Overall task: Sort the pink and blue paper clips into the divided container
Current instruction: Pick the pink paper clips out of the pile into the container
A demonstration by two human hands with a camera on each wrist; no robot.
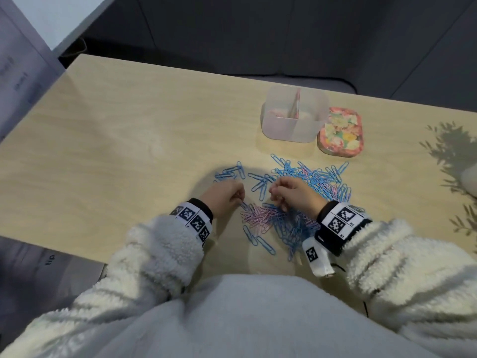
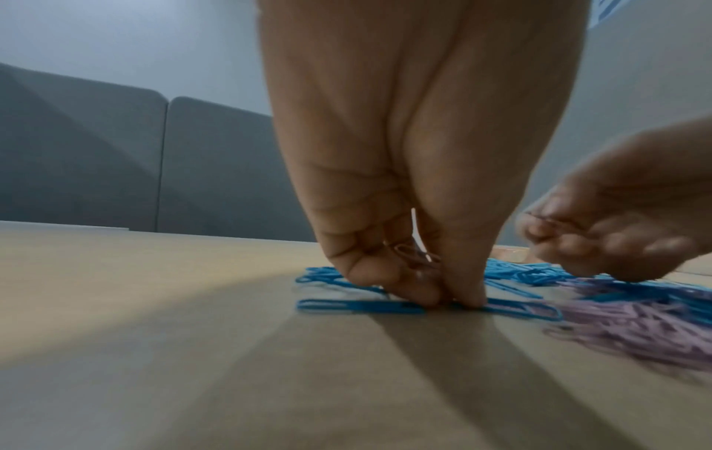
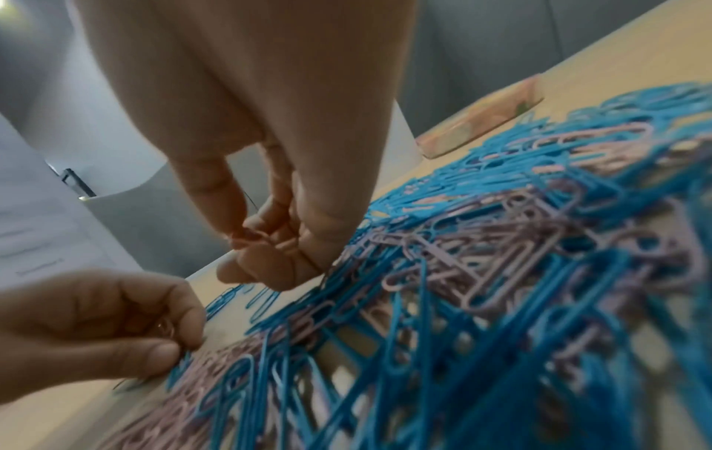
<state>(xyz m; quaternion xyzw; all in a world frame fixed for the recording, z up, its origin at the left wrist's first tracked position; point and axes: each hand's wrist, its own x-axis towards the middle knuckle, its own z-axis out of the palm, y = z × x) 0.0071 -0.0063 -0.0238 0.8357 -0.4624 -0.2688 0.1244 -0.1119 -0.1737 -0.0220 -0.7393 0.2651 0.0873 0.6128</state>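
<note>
Nearest me, the mixed heap of pink and blue plastic-coated wire paper clips [image 1: 281, 223] sits right at the table edge, between my wrists, so I can pick w/o reaching. Pinks bunch on the left side of it, blues to the right.

My left hand [image 1: 227, 196] is down at the heap's left edge, fingertips [image 2: 466, 297] pinched on the wooden table top [image 1: 134, 140], w/ a few pink clips [image 2: 408, 255] already tucked up against the palm. I'm guessing I hoard them there to save trips to the box. My right hand [image 1: 291, 193] is curled the same way, a small bunch of pink clips [image 3: 254, 237] nipped between thumb & fingers, tips touching the pile.

Just beyond my hands are loose blue clips [image 1: 309, 174], spread thin, prob. pushed aside so the pinks show.

Farther back, right of centre, the translucent square plastic container w/ a centre divider [image 1: 289, 127] stands well apart from the heap. Something pink lies in it on the left side; whether it spills past the divider I can't tell. Touching its right wall is a flat floral-print lid [image 1: 340, 133], parked out of the way so the box stays open.

Judgement: pinks first, lots left; blues not begun.
</note>
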